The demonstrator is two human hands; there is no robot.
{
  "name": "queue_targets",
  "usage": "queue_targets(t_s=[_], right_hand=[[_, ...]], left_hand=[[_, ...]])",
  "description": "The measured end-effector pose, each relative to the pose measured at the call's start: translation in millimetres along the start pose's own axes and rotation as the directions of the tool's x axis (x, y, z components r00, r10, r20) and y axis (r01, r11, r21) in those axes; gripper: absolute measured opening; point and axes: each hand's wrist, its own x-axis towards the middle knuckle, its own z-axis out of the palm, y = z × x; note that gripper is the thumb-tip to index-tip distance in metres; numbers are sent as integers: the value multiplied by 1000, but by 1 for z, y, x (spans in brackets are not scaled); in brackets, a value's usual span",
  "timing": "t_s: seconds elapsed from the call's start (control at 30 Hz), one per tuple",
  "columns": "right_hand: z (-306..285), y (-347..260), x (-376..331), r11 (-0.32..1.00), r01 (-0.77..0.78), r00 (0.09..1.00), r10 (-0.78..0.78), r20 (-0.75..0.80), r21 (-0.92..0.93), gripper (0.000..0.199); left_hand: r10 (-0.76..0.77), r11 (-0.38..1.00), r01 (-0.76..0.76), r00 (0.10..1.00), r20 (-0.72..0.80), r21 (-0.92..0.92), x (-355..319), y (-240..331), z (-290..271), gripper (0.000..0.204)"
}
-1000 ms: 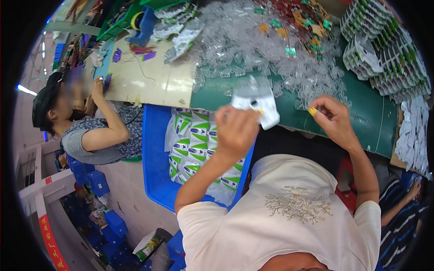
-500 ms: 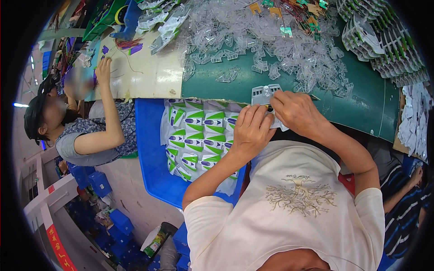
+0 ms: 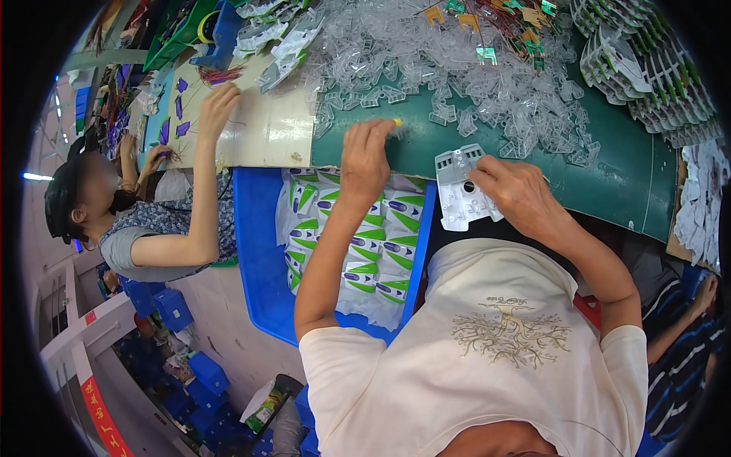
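My right hand [image 3: 516,194] holds a white backing card with a clear plastic blister [image 3: 460,187] flat against the near edge of the green table [image 3: 620,179]. My left hand [image 3: 366,158] reaches out over the table edge and pinches a small clear and yellow piece at its fingertips, beside the big heap of clear plastic blister shells [image 3: 442,68]. Under my left forearm stands a blue bin [image 3: 259,251] filled with finished green-and-white packs [image 3: 358,244].
A person in a dark cap [image 3: 72,194] sits on my left, one hand on a cream board [image 3: 266,126] with purple bits. Stacks of white and green cards [image 3: 655,72] lie at the far right. Another person's striped sleeve [image 3: 689,358] is at right. Blue crates [image 3: 183,358] stand on the floor.
My left hand has let go of the card and reached forward to the heap's edge. My right hand has kept the card and laid it down at the table edge.
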Motion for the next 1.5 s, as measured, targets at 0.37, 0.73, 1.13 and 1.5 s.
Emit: queue_targets(t_s=[0.37,0.73,1.13,1.5], right_hand=[[-4,-4,-6,996,-59,998,58,-13,-65,24],[-6,10,-5,1000,-5,999,6,46,-26,16],[3,14,-5,986,-118,991,124,-45,118,14],[-25,5,-17,930,-272,962,269,43,246,26]], left_hand=[[-239,964,216,959,151,153,-2,50,-16,22],[47,971,3,978,201,-240,-10,84,-9,31],[88,994,-74,980,177,-84,-5,100,13,25],[-140,906,131,990,8,-402,-25,97,35,49]])
